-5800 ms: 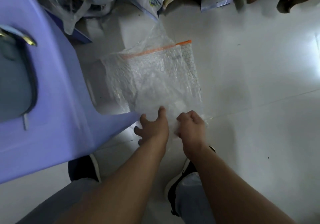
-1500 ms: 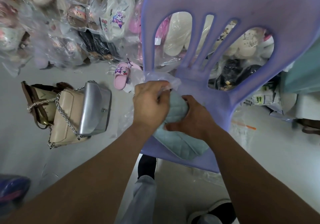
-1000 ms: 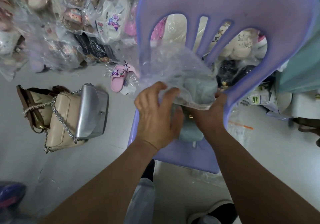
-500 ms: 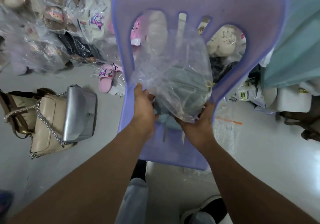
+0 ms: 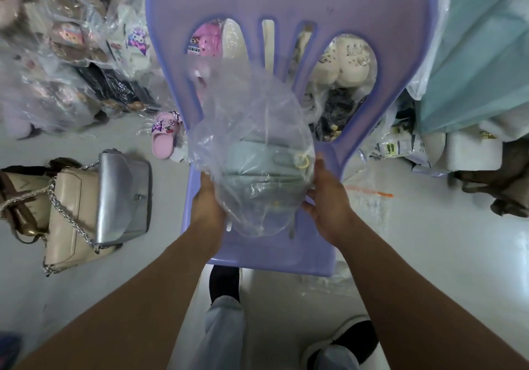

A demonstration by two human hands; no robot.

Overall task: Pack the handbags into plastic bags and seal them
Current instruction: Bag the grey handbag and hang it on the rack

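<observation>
Pale blue quilted handbag (image 5: 257,166) is already inside a clear thin plastic bag (image 5: 246,106), held up just above the seat of a lilac plastic chair (image 5: 286,249). Left hand (image 5: 207,209) is against the bag's lower left side; its fingers go behind the plastic, so I cannot tell whether they grip or just support. Right hand (image 5: 329,200) cups the right side, fingers fairly straight and pressed flat on the plastic, thumb towards the bag's underside.

Progress: insertion looks done for this one. The loose plastic stands up slack towards the chair back, so sealing looks not yet done.

Left to do, as judged: silver flap handbag (image 5: 126,197), beige handbag with a chain strap (image 5: 67,212) and brown handbag (image 5: 17,197) lie together unbagged on the floor, left of the chair. A bubble-wrap pouch with an orange strip (image 5: 369,193) lies on the floor, right of the chair.
</observation>
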